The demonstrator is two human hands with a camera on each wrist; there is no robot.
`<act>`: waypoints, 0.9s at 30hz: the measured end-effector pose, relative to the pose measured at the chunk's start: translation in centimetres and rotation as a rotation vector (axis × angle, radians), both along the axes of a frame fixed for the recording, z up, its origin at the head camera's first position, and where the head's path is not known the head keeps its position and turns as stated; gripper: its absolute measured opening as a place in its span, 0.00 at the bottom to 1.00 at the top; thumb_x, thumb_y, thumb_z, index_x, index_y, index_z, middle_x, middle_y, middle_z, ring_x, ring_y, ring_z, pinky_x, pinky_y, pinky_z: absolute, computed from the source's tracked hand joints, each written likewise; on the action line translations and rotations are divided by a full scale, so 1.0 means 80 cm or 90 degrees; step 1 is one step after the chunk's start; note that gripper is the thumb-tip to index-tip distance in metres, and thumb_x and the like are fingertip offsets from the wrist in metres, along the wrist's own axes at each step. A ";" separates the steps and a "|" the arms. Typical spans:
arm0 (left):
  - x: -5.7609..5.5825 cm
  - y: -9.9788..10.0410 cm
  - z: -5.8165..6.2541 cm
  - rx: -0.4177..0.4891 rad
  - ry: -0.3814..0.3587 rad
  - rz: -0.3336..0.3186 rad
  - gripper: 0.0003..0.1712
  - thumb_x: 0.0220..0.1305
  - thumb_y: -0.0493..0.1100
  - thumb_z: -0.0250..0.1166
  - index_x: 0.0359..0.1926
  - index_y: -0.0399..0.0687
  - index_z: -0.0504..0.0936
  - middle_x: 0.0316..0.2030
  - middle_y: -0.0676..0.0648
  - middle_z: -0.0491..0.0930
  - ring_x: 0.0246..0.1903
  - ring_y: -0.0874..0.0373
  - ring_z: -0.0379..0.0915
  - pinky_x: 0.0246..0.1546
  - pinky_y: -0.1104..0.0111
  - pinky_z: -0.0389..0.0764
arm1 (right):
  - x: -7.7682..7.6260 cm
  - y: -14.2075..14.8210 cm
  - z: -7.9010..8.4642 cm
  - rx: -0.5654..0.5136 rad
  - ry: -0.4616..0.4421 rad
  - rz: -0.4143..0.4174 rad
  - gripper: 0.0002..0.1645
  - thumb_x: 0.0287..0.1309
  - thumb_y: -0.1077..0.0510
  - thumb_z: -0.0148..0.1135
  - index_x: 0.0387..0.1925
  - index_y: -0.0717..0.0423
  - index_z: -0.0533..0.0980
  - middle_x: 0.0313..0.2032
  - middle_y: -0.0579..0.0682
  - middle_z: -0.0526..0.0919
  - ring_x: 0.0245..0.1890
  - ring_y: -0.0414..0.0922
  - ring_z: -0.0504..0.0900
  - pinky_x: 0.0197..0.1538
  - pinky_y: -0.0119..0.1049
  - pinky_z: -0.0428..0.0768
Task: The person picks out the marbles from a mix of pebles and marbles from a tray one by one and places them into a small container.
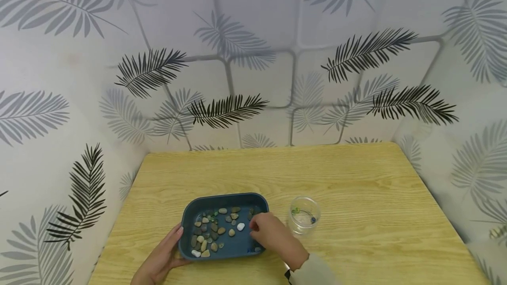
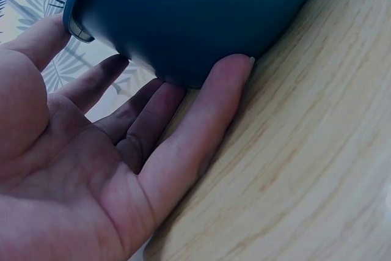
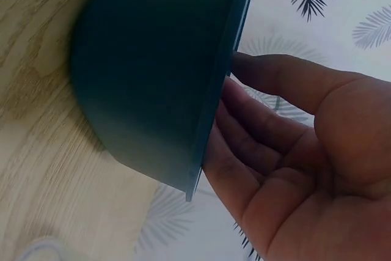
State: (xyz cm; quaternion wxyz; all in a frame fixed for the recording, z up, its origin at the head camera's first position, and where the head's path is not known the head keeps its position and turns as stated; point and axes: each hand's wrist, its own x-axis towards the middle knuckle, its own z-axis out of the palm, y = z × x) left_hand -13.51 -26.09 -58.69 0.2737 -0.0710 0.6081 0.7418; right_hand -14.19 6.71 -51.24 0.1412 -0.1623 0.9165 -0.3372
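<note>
A dark blue rectangular basin (image 1: 233, 256) sits on the wooden table, holding brown, grey and white pebbles (image 1: 214, 235) mostly in its left half. At its left end, my left hand (image 1: 160, 254) rests against the outer wall, fingers spread and fairly straight, one fingertip at the rim. The left wrist view shows its thumb (image 2: 211, 105) low on the basin. My right hand (image 1: 271, 234) reaches over the right rim, fingers bent down inside. In the right wrist view the rim hides its fingertips, so I cannot tell whether they pinch anything. A white stone (image 1: 240, 226) lies close by.
Right of the basin stands a clear round cup (image 1: 304, 214) with a green marble (image 1: 295, 210) and a blue marble (image 1: 313, 220) in it. Small dark blue pieces (image 1: 250, 250) lie at the basin's near right corner. A leaf-patterned wall (image 1: 261, 78) borders the table's back.
</note>
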 end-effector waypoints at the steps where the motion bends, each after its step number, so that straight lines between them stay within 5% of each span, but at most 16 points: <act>1: 0.000 0.000 0.000 0.001 0.000 -0.001 0.41 0.69 0.61 0.45 0.73 0.49 0.41 0.70 0.37 0.38 0.59 0.47 0.60 0.45 0.42 0.72 | 0.000 -0.002 0.000 0.011 0.007 0.002 0.04 0.54 0.62 0.64 0.33 0.59 0.80 0.27 0.42 0.77 0.27 0.36 0.73 0.31 0.31 0.75; 12: 0.000 0.000 -0.001 0.008 -0.004 0.005 0.40 0.70 0.60 0.45 0.73 0.48 0.41 0.70 0.37 0.37 0.58 0.48 0.62 0.45 0.41 0.72 | -0.001 -0.021 -0.005 0.187 0.071 0.014 0.08 0.51 0.65 0.63 0.20 0.54 0.78 0.19 0.44 0.74 0.17 0.38 0.68 0.21 0.32 0.69; 27: 0.000 -0.001 -0.004 0.005 -0.001 0.002 0.40 0.70 0.60 0.45 0.73 0.49 0.41 0.70 0.37 0.38 0.58 0.49 0.61 0.45 0.41 0.72 | 0.000 -0.041 -0.017 0.350 0.095 0.073 0.03 0.50 0.64 0.65 0.27 0.53 0.80 0.26 0.49 0.79 0.25 0.43 0.77 0.26 0.39 0.76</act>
